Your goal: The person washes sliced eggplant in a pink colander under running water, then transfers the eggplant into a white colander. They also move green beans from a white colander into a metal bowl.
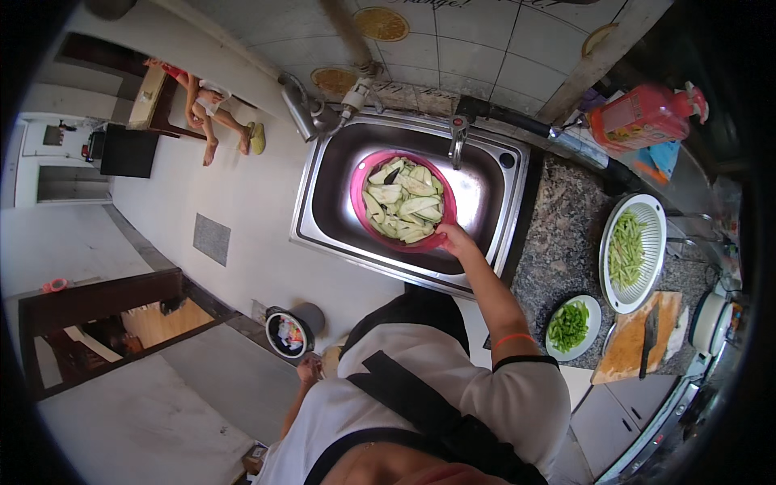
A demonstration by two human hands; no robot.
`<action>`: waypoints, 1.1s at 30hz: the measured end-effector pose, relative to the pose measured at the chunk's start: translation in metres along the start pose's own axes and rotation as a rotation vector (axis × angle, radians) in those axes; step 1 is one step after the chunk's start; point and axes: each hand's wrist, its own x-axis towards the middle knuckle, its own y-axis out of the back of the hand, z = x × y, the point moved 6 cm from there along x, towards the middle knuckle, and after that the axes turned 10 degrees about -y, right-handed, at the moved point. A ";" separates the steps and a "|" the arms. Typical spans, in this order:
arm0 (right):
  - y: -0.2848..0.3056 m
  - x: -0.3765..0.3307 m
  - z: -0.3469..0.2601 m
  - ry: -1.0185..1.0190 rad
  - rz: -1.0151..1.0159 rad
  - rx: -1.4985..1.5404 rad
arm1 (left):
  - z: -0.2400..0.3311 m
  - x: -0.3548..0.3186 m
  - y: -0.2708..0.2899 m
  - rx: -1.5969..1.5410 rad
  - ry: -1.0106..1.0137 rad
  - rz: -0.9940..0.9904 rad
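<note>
A pink plastic basin (359, 200) sits in the steel sink (485, 194), full of pale green-white vegetable slices (408, 198) with a few dark pieces among them. My right hand (455, 240) grips the basin's rim at its near right side, fingers closed around the edge. Down by my left side hangs my left hand (309, 369), close to a dark bin (307, 323) holding light-coloured rubbish. A small beige thing (331, 361) lies right beside that hand. Whether the left fingers hold it does not show clearly.
The tap (458, 137) hangs over the sink's far side. On the right counter are a white colander (659, 234) of green strips, a white plate (594, 331) of chopped greens, and a cutting board (626, 347) with a knife (649, 343). Far left, another person (202, 105) sits.
</note>
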 end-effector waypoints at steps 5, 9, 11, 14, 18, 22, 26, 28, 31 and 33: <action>0.006 0.023 -0.015 -0.069 0.047 0.112 | 0.014 -0.011 -0.039 -0.107 0.096 0.044; -0.005 0.026 0.009 -0.105 0.080 0.104 | 0.019 0.002 -0.016 -0.237 -0.003 -0.136; 0.004 0.042 0.016 -0.102 0.080 0.081 | 0.025 0.013 -0.010 -0.211 0.063 -0.001; 0.010 0.057 0.013 -0.065 0.053 0.017 | 0.046 0.046 0.000 -0.044 -0.015 -0.052; 0.033 0.047 -0.008 0.238 0.426 -0.429 | 0.142 0.054 -0.023 0.234 -0.052 -0.139; 0.000 -0.020 -0.028 0.408 0.724 -0.444 | 0.133 0.130 -0.029 -0.034 -0.193 -0.226; -0.024 -0.108 -0.028 0.597 0.508 -0.056 | 0.153 0.192 -0.079 -0.061 -0.175 -0.429; -0.036 -0.166 -0.025 0.650 0.509 -0.019 | 0.178 0.206 -0.118 -0.161 -0.179 -0.474; -0.013 -0.232 -0.010 0.781 0.624 -0.010 | 0.235 0.187 -0.162 -0.216 -0.226 -0.537; 0.018 -0.267 -0.003 0.806 0.713 0.099 | 0.256 0.177 -0.186 -0.208 -0.216 -0.579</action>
